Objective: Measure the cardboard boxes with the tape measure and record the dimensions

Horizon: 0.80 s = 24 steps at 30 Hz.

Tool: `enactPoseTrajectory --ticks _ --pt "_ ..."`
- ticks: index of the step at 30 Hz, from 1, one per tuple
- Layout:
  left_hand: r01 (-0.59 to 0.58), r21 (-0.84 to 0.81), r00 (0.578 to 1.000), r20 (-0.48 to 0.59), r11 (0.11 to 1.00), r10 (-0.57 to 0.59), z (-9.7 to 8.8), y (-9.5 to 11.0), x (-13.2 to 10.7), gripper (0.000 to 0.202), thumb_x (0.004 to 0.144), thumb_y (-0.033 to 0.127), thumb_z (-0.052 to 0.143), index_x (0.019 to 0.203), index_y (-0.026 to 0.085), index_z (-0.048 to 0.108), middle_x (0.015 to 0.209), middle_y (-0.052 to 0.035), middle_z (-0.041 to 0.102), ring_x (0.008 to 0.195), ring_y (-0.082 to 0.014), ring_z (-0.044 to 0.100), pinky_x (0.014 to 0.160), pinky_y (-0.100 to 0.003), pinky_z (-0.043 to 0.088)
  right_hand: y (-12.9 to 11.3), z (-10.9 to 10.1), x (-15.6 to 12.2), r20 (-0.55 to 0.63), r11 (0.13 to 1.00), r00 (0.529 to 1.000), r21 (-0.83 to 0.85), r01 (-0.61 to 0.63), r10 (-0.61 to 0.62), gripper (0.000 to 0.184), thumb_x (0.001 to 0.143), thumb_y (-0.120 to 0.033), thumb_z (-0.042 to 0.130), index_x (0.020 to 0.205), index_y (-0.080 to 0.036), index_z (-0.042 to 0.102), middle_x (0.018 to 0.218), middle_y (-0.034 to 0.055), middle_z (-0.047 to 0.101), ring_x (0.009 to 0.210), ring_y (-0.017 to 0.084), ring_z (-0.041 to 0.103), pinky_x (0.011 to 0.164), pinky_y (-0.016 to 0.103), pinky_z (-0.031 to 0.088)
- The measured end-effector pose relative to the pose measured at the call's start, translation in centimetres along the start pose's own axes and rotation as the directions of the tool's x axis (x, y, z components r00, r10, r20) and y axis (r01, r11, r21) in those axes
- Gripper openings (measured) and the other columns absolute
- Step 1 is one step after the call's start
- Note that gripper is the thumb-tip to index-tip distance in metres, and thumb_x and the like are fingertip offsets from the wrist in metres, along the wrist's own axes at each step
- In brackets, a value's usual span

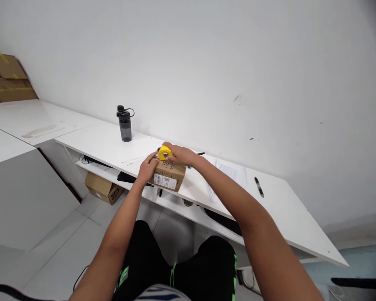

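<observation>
A yellow tape measure (165, 153) is held in my right hand (182, 154), its case over the top of a small cardboard box (180, 174). My left hand (147, 168) is at the left edge of that box, its fingers closed at the short stretch of blade beside the case. How the fingertips grip the blade is too small to see clearly. The box rests at the front edge of a white desk (100, 144), with handwriting on its top and a white shipping label (165, 181) on the side facing me.
Behind and to the left, a dark water bottle (125, 127) stands upright. Papers (230, 172) and a black pen (259, 187) lie to the right. Under the desk are a shelf (172, 205) and another cardboard box (102, 187). Larger cartons (11, 83) are stacked far left.
</observation>
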<state>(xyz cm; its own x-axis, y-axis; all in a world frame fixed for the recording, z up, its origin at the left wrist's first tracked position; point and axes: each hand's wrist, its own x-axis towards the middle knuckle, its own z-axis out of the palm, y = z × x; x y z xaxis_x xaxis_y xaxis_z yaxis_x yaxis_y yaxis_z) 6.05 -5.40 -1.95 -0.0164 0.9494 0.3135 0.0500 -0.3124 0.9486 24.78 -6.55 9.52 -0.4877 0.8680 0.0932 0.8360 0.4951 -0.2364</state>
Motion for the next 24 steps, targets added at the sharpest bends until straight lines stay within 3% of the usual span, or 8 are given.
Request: enactPoseTrajectory --ticks 9,13,18,21,24 --pt "-0.018 0.044 1.0 0.005 0.999 0.017 0.1 -0.2 0.8 0.051 0.08 0.035 0.059 0.129 0.02 0.064 0.131 -0.0067 0.065 0.118 -0.0254 0.058 0.108 -0.04 0.041 6.3 -0.8 -10.1 -0.058 0.975 0.988 0.181 -0.13 0.142 0.059 0.089 -0.035 0.054 0.144 -0.032 0.033 0.118 0.0062 0.065 0.093 0.024 0.063 0.079 0.036 0.048" --pt "-0.051 0.061 0.999 -0.005 0.997 0.052 0.2 -0.1 1.2 0.05 0.08 0.035 0.058 0.128 0.02 0.065 0.131 -0.0068 0.064 0.12 -0.0252 0.057 0.109 -0.04 0.04 7.2 -0.8 -12.0 -0.096 0.962 0.981 0.231 -0.144 0.17 0.061 0.087 -0.036 0.056 0.144 -0.031 0.035 0.117 0.005 0.066 0.095 0.023 0.063 0.084 0.037 0.048" --pt "-0.029 0.092 0.999 -0.012 0.995 0.03 0.2 0.2 1.2 0.051 0.082 0.037 0.056 0.13 0.021 0.063 0.132 -0.0077 0.063 0.12 -0.0268 0.057 0.108 -0.042 0.041 6.2 -0.2 -9.5 -0.176 0.96 0.974 0.266 -0.09 0.14 0.065 0.087 -0.041 0.058 0.147 -0.033 0.035 0.133 0.0041 0.061 0.11 0.026 0.061 0.093 0.04 0.047" --pt "-0.007 0.096 1.0 -0.01 0.995 0.008 0.0 0.4 1.1 0.053 0.082 0.037 0.056 0.133 0.022 0.061 0.135 -0.0084 0.061 0.122 -0.0276 0.056 0.108 -0.043 0.041 4.0 0.9 -6.1 -0.215 0.974 0.973 0.225 -0.028 0.078 0.069 0.088 -0.04 0.056 0.151 -0.031 0.029 0.145 0.0059 0.051 0.121 0.028 0.056 0.098 0.042 0.046" --pt "0.011 0.103 1.0 -0.006 0.995 -0.011 -0.1 0.7 0.9 0.056 0.084 0.038 0.057 0.138 0.023 0.056 0.14 -0.0087 0.058 0.124 -0.0281 0.056 0.109 -0.043 0.041 1.3 2.3 -2.5 -0.249 0.987 0.967 0.159 -0.02 0.059 0.07 0.091 -0.043 0.051 0.154 -0.028 0.023 0.141 0.0114 0.053 0.117 0.03 0.059 0.094 0.044 0.048"
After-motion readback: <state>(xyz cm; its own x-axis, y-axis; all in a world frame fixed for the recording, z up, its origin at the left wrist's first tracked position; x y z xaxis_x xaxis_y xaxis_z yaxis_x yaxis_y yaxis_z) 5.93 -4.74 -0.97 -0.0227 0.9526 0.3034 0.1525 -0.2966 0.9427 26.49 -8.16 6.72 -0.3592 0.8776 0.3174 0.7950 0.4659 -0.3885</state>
